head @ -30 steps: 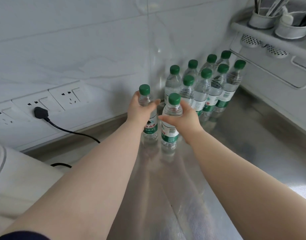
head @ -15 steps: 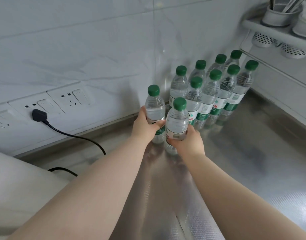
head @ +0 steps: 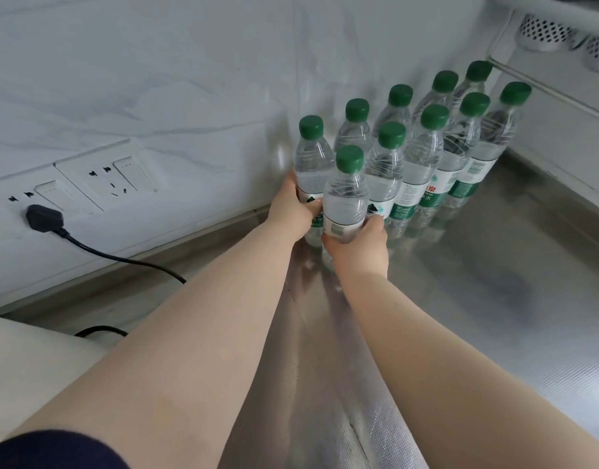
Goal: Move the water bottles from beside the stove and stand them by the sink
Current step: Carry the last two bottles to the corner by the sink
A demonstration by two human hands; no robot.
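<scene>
Several clear water bottles with green caps (head: pixel 426 154) stand in two rows in the corner of a steel counter (head: pixel 494 282). My left hand (head: pixel 293 208) grips the lower body of the back-row end bottle (head: pixel 311 157), close to the wall. My right hand (head: pixel 359 245) grips the label area of the front-row end bottle (head: pixel 347 194). Both bottles stand upright and press against the group's left end. Their bases are hidden behind my hands.
A white tiled wall (head: pixel 156 79) carries sockets (head: pixel 105 177) with a black plug (head: pixel 42 218) and cable running down to the left. A white appliance (head: pixel 27 367) sits at the lower left. A white rack with perforated cups (head: pixel 555 38) hangs at the upper right.
Both hands slid down from the bottle necks to the lower bodies and moved the two bottles right, up against the rest of the group.
</scene>
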